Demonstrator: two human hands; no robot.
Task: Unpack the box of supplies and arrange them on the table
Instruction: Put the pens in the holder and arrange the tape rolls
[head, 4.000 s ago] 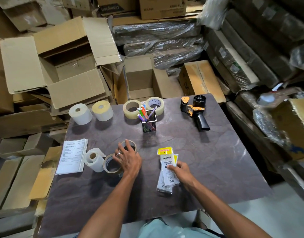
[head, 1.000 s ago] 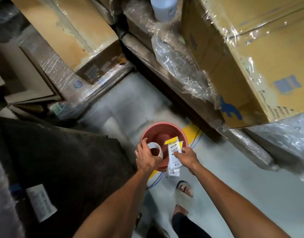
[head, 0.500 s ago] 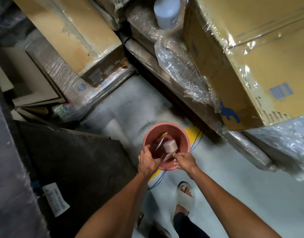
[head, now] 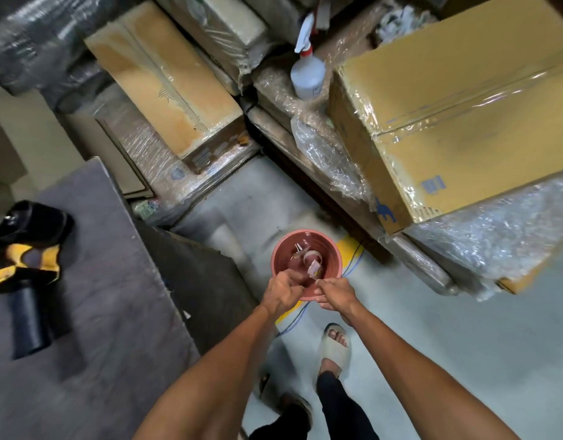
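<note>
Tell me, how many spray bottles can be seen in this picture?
1. The spray bottle stands upright on plastic-wrapped goods at the top, beside the large cardboard box. Others may be hidden among the wrapped stacks.

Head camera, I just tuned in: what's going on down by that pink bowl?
The person stands beside the table and leans over a pink bowl on the floor. The left hand and right hand are both at its near rim, fingers curled; whether they grip it is unclear. A tape roll and small packets lie inside. A tape dispenser rests on the table.
</note>
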